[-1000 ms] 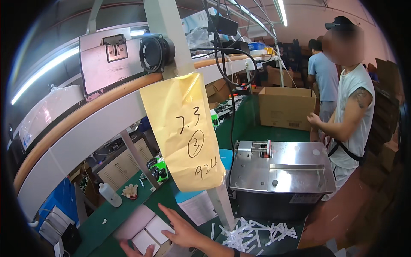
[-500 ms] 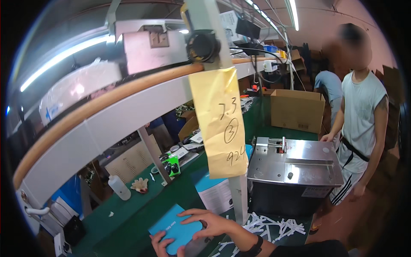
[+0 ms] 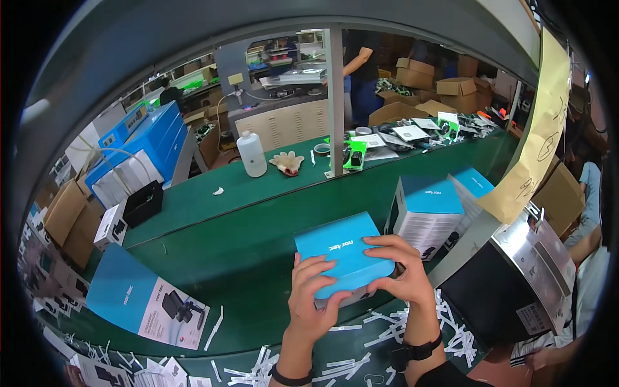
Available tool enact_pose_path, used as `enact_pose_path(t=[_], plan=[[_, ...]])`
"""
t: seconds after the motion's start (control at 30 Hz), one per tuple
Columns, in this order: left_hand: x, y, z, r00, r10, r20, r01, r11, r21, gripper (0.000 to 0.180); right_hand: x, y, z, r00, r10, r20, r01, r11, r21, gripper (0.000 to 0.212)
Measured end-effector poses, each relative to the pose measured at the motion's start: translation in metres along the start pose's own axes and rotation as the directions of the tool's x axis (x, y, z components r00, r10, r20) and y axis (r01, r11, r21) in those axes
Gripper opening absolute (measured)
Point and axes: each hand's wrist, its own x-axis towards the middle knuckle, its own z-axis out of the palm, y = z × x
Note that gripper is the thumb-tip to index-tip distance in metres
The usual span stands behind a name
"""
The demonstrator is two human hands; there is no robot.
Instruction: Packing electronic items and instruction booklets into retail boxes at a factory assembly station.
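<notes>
A blue-topped cardboard box (image 3: 342, 242) sits in front of me on the green bench, held between my two hands. My left hand (image 3: 313, 290) grips its left side, with fingers over the top and the thumb at the near edge. On the right, my right hand (image 3: 403, 267) lays its fingers across the top while its thumb presses the near side. A blue flap with rounded corners (image 3: 354, 278) shows along that near edge, between my thumbs. The underside of the box is hidden.
Similar blue-and-white boxes stand at right (image 3: 425, 209) and left (image 3: 145, 293). White paper strips (image 3: 454, 329) litter the front edge. A steel-topped machine (image 3: 516, 277) is beside a post with a yellow paper (image 3: 535, 142). Behind are a white bottle (image 3: 251, 155) and a glove (image 3: 287, 163).
My view has swung down and left, bringing the bench and the left-hand box into sight. Both hands stay on the blue box; my left hand now shows fully.
</notes>
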Motion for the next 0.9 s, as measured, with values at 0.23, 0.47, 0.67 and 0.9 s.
enact_pose_path(t=[0.23,0.47,0.67,0.9], plan=[[-0.005,0.002,0.007,0.998,-0.001,-0.070,-0.005,0.997,-0.081,0.051,-0.006,-0.020,0.001,0.997,0.050,-0.061,-0.057,0.991,-0.121,0.057],[-0.006,0.010,0.007,0.979,-0.087,-0.186,0.051,0.980,-0.192,0.052,-0.007,-0.029,0.014,0.979,0.001,-0.205,-0.023,0.995,-0.102,0.045],[0.001,0.017,0.002,0.991,-0.055,-0.118,0.041,0.992,-0.118,0.058,-0.005,-0.049,0.007,0.972,0.102,-0.212,-0.133,0.981,-0.139,0.040],[0.001,0.021,-0.003,0.983,-0.050,-0.179,0.026,0.991,-0.131,0.060,-0.004,-0.050,0.009,0.972,0.115,-0.206,-0.139,0.985,-0.103,0.035]])
